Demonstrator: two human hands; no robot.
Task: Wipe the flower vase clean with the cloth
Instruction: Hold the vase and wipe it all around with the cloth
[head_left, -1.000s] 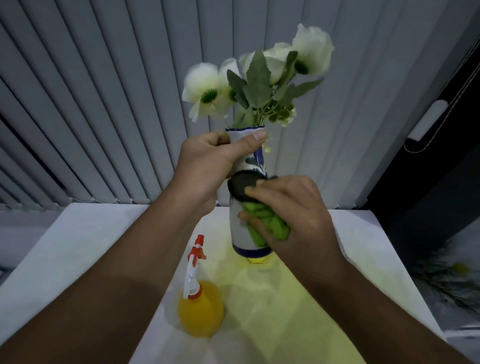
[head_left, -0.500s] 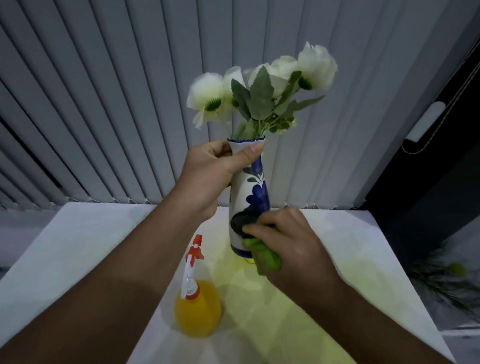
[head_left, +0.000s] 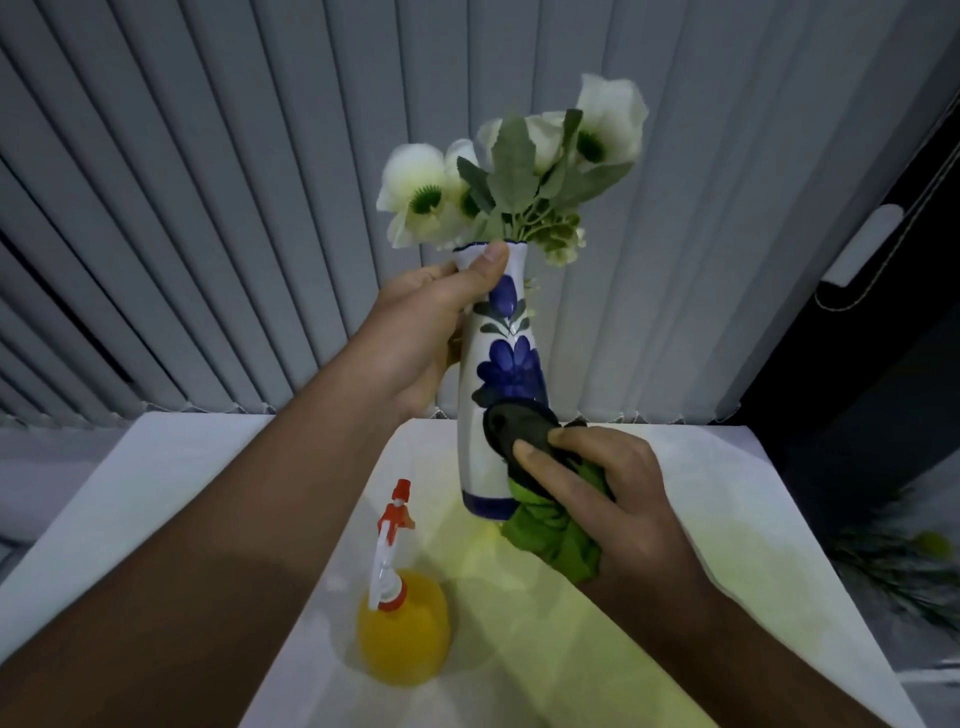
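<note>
Toward the near left part of the white table (head_left: 156, 499), not far from its front edge, a spray bottle (head_left: 400, 618) stands upright, round-bodied and full of orange-yellow liquid, with a white neck and a red-orange trigger nozzle at the top. Just beyond it, over the middle of the table, the left hand (head_left: 415, 338) reaches in from the lower left and grips the neck of the flower vase (head_left: 498, 374), fingers wrapped behind it and the thumb laid across the front just under the rim. The vase is tall and narrow, white with painted blue blossoms and a blue band round its foot; it is tilted slightly, and I cannot tell whether its foot touches the table or hangs just above it. White flowers (head_left: 519, 171) with green leaves rise out of its mouth against the grey vertical blinds (head_left: 208, 182) that run behind the table's far edge. To the right, the right hand (head_left: 618, 499) is curled closed around a bunched cloth (head_left: 550, 530), green with a dark patch, and presses the dark part flat against the lower front of the vase with the thumb laid over it. The green remainder hangs down beside the blue band.
</note>
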